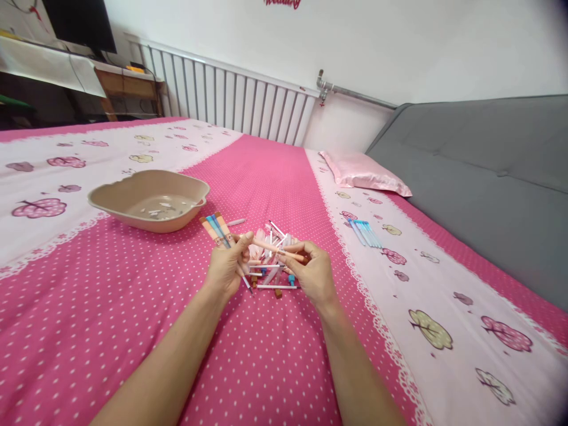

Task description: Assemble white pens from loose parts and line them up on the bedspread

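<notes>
My left hand (227, 266) is closed round several pen parts, among them pen barrels (217, 228) with orange and blue ends fanned up to the left, and a thin white refill (247, 284) pointing down. Between both hands lies a peach-coloured pen (268, 245); my left thumb and fingers pinch one end. The fingers of my right hand (313, 269) are closed on its other end. Below and behind the hands a loose pile of white refills (277, 287), pinkish barrels and small blue and brown caps (278, 293) rests on the bedspread, partly hidden by the hands.
A beige basin (148, 222) with small white bits in it stands at the left. To the right a row of blue pens (364, 233) lies on the bedspread (275, 171). Farther back are a pink pillow (361, 173), a grey backrest (483, 160) and a radiator (231, 92).
</notes>
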`<state>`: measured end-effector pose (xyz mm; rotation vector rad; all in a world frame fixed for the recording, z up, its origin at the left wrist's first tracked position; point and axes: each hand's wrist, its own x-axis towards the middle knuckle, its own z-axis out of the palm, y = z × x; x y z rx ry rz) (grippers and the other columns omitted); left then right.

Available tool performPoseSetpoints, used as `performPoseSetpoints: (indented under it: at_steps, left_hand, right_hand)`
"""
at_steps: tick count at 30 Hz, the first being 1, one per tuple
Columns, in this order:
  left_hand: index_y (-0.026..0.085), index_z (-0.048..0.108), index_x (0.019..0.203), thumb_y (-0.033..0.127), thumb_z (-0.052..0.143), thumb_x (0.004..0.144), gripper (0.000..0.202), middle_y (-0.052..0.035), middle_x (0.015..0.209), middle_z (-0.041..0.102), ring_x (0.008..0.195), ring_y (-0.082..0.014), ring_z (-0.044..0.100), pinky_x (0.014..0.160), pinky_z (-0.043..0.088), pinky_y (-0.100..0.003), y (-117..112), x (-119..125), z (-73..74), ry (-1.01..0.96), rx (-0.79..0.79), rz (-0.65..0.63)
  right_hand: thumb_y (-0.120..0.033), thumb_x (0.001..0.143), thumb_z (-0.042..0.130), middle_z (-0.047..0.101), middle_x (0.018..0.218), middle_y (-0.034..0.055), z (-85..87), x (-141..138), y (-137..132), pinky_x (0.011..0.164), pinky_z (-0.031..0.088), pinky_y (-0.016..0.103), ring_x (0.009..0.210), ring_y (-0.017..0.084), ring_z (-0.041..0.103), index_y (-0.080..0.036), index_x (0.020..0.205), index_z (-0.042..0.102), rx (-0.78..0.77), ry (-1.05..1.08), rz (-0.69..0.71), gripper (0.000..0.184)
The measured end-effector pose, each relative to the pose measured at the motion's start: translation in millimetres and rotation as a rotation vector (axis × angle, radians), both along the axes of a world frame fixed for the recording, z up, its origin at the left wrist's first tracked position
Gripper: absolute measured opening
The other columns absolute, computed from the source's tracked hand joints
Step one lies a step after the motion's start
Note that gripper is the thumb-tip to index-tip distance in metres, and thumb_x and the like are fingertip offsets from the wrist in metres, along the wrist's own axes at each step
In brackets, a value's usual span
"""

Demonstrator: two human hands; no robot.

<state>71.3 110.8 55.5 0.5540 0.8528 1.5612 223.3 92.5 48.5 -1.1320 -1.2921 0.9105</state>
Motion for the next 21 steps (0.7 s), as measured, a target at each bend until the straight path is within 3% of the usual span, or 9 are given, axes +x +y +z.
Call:
performPoseSetpoints:
  at_steps: [4,8,11,13,18,21]
  left_hand:
    - [0.014,0.050,0.063,0.024,0.083,0.046,0.038,0.0092,0.042,0.045,0.037,-0.0017,0.040,0.036,0.029,-0.011,-0.3,-0.3,1.7,-0.006,-0.004,0.001]
    - [0.012,0.058,0.073,0.020,0.082,0.049,0.034,0.0064,0.052,0.055,0.040,-0.0006,0.042,0.037,0.033,-0.010,-0.7,-2.0,3.4,-0.044,0.069,-0.037]
    - [0.012,0.061,0.079,0.017,0.079,0.054,0.031,-0.0011,0.078,0.068,0.043,0.0009,0.043,0.038,0.035,-0.009,-0.6,-3.1,3.3,-0.068,0.119,-0.064]
    - [0.012,0.062,0.081,0.016,0.077,0.057,0.029,-0.0040,0.088,0.069,0.044,0.0010,0.044,0.038,0.037,-0.009,-0.3,-3.6,2.7,-0.070,0.140,-0.071]
    - [0.013,0.062,0.077,0.015,0.078,0.055,0.027,-0.0033,0.085,0.069,0.042,0.0005,0.044,0.038,0.037,-0.010,0.3,-2.8,1.5,-0.070,0.128,-0.052]
    - [0.012,0.060,0.071,0.017,0.080,0.052,0.028,0.0013,0.065,0.064,0.040,-0.0002,0.043,0.036,0.034,-0.010,0.1,-1.3,1.3,-0.058,0.093,-0.017]
  right_hand:
    - [-0.026,0.063,0.073,0.064,0.075,0.0008,5.1,-1.8,-2.6,0.060,0.050,0.023,0.067,0.013,0.061,-0.019,0.077,0.061,0.012,0.032,0.002,0.019]
    - [-0.038,0.068,0.069,0.061,0.070,-0.0020,8.9,-1.5,-3.8,0.042,0.038,0.016,0.051,0.007,0.053,-0.019,0.089,0.058,-0.166,0.099,0.178,0.030]
    - [-0.051,0.080,0.050,0.050,0.050,-0.0047,8.0,0.4,-2.8,0.034,0.025,0.016,0.037,0.004,0.037,-0.015,0.069,0.058,-0.260,0.066,0.266,0.038]
    - [-0.052,0.080,0.049,0.042,0.044,-0.0063,6.6,2.2,-1.7,0.035,0.022,0.016,0.036,0.004,0.032,-0.016,0.056,0.053,-0.251,0.028,0.265,0.044]
    - [-0.042,0.071,0.065,0.052,0.054,-0.0054,3.6,5.4,1.3,0.041,0.030,0.018,0.043,0.005,0.039,-0.016,0.074,0.064,-0.205,0.042,0.198,0.026]
    - [-0.038,0.066,0.070,0.062,0.070,-0.0002,1.6,5.9,2.7,0.054,0.043,0.021,0.058,0.010,0.054,-0.017,0.082,0.066,-0.165,0.057,0.120,0.027]
